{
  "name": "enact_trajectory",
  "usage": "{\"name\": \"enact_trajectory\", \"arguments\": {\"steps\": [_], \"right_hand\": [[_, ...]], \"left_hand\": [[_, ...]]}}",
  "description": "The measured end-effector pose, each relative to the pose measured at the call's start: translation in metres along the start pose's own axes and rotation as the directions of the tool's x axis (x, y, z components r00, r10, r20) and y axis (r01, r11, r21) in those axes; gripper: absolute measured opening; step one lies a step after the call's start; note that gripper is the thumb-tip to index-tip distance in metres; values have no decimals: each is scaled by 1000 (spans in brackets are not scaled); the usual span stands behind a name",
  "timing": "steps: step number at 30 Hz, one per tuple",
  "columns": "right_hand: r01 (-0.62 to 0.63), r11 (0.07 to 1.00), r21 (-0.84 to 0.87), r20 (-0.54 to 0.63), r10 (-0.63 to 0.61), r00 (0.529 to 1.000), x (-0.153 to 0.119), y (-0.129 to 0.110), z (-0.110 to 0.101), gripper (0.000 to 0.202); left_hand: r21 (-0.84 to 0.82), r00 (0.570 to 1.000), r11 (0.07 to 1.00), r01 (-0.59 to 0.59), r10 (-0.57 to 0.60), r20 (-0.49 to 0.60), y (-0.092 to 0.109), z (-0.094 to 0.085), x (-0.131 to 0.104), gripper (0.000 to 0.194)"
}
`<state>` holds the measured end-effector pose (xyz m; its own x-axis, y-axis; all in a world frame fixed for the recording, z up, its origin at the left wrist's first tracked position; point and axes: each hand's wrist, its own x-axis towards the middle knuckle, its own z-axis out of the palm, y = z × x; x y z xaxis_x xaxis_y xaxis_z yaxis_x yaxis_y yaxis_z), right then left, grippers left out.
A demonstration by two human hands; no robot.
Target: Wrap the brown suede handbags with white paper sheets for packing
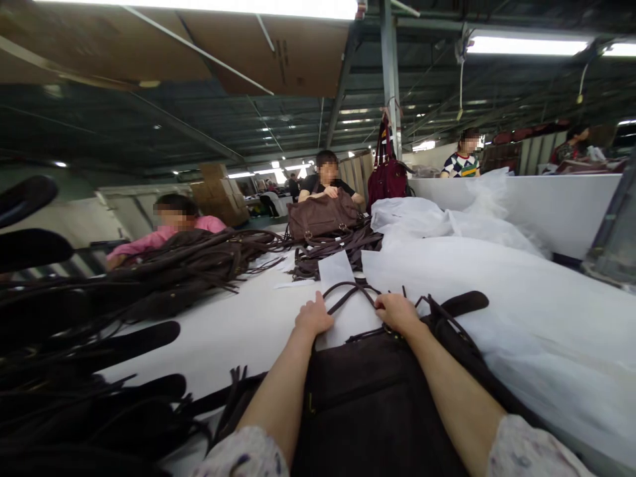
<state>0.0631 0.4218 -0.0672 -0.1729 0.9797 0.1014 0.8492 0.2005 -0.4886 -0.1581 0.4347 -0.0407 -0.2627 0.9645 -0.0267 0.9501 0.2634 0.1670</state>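
A dark brown handbag (368,397) lies on the white table right in front of me. Its two thin handles (350,291) stretch away from me and cross in a loop between my hands. My left hand (315,315) is closed around the left side of the handles. On the right side, my right hand (397,311) grips the handles just above the bag's zipped top edge. A dark strap with a rounded end (464,303) sticks out at the bag's right. White paper (336,268) lies beyond the handles.
Dark bags with tangled straps (189,271) are heaped along the left. White sheeting (462,271) covers the right side. Across the table a person holds a brown bag (322,215); another in pink (163,238) leans at the left. A maroon bag (387,175) hangs from a post.
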Motion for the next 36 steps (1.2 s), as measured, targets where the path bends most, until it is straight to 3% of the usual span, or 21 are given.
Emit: {"name": "enact_trajectory", "arguments": {"steps": [5,7,10,13,16,19,21,23,25,28,31,33,34,36], "right_hand": [[-10,1000,11,-51,11,999,-2,-3,-1,34],[-5,999,33,-89,8,996,-4,-6,-5,50],[20,997,80,-149,-8,989,-6,-14,-14,80],[79,985,151,-236,-42,971,-7,-24,-23,107],[182,968,172,-368,-108,924,-10,-35,-32,126],[273,955,115,-480,-187,857,-13,-45,-40,134],[307,947,91,-512,-220,830,-15,-51,-43,134],[300,948,104,-496,-212,842,-16,-54,-43,130],[264,957,116,-423,-193,885,-15,-54,-37,121],[183,977,105,-367,-133,921,-10,-50,-21,112],[106,968,229,-368,-15,930,-5,-45,-12,119],[98,952,290,-317,-1,948,-5,-44,-16,107],[105,952,287,-302,-15,953,-6,-44,-20,91],[130,963,236,-316,-51,948,-9,-48,-31,53]], "left_hand": [[-5,997,1000,-15,15,-80,5,-15,-2,53],[-12,987,1000,-2,0,-161,4,-32,-3,44],[-19,964,997,-80,73,-255,3,-64,-5,27],[2,917,982,-189,177,-357,11,-93,-17,35],[75,836,958,-277,279,-473,22,-112,-40,60],[168,732,909,-382,409,-545,25,-121,-63,73],[184,626,851,-492,493,-604,19,-123,-71,70],[146,529,790,-596,522,-669,11,-124,-74,56],[88,493,765,-639,494,-716,4,-124,-73,38],[36,481,778,-627,423,-768,0,-124,-71,25],[7,472,785,-620,380,-795,3,-128,-71,31],[3,486,796,-605,373,-790,5,-132,-71,39],[6,515,818,-575,368,-774,6,-135,-71,43],[27,626,894,-448,335,-704,9,-140,-70,57]]}}
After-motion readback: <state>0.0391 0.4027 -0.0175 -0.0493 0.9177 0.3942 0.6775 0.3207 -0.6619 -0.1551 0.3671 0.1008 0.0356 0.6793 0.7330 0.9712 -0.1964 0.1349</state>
